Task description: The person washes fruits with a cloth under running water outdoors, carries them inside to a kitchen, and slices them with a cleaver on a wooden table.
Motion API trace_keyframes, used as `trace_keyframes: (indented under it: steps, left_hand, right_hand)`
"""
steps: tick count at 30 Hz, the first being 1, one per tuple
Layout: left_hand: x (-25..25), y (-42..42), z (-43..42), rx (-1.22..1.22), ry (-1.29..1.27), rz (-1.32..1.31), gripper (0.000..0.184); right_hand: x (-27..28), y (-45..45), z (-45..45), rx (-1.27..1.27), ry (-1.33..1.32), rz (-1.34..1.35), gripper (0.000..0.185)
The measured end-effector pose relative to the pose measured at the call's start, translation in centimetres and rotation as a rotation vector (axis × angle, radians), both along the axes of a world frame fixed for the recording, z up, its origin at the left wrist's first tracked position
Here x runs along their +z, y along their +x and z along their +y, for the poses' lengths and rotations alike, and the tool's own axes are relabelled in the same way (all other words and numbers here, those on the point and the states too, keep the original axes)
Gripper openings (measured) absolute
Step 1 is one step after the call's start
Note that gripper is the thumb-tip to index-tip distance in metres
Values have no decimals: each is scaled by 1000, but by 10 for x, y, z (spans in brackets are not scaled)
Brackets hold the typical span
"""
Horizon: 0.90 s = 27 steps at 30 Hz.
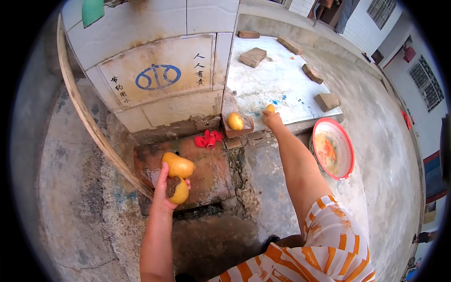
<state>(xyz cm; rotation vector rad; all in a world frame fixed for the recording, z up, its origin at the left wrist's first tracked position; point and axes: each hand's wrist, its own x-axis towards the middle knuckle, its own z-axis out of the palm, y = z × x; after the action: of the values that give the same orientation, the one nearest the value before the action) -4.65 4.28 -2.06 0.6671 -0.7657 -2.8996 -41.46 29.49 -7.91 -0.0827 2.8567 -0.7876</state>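
Observation:
My left hand [164, 188] is closed around two yellow, potato-like pieces above a wet reddish slab [206, 164]. The upper piece [178, 164] is smooth; the lower one [179, 191] has a brown, rough patch. My right hand [271, 120] reaches forward over the near edge of a white sheet [277, 77], its fingers on a small yellow piece [270, 108]. Another yellow piece [235, 121] rests on a brick [244, 128] left of that hand. To the right sits a red-rimmed basin [350, 155] with cloudy water and something orange-red inside.
A tiled pillar [155, 61] rises at upper left, with a curved wooden pole [87, 115] beside it. A red cloth [209, 139] lies at its base. Several bricks [252, 57] lie on the sheet. A dark drain gap [199, 211] is below the slab.

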Motion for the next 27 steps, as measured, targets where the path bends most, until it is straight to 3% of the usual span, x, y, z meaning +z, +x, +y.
trace_keyframes:
  steps: [1, 2, 4, 5, 7, 8, 10, 13, 20, 25, 27]
  left_hand:
    - [0, 1, 0, 3, -11, -18, 53]
    - [-1, 3, 1, 11, -5, -19, 53]
    - [-3, 2, 0, -2, 13, -30, 52]
    - [-5, 3, 2, 5, 26, -31, 52]
    - [-8, 2, -1, -20, 20, -37, 52]
    - [-10, 2, 1, -20, 26, -40, 52]
    - [-10, -2, 1, -7, 0, -74, 52]
    - [-11, -4, 4, -40, 25, -78, 53]
    - [-8, -2, -1, -63, 49, -59, 51]
    - [-15, 3, -3, -43, 18, -57, 51]
    - [-17, 1, 1, -54, -6, -27, 51]
  right_hand:
    - [6, 3, 0, -228, -391, -175, 30]
    - [4, 4, 0, -221, -384, -177, 30]
    - [3, 4, 0, 53, -485, 175, 30]
    - [3, -1, -9, 328, -190, 538, 30]
    - [43, 31, -29, 314, -56, 456, 37]
    - [62, 57, -50, 376, 136, 553, 48]
    - [69, 61, -56, 402, 145, 460, 57]
    - [67, 78, -77, 569, 389, 464, 66]
    - [51, 83, -85, 579, 596, 512, 78]
    - [41, 78, -82, 492, 595, 313, 89]
    - [32, 75, -82, 427, 546, 327, 83]
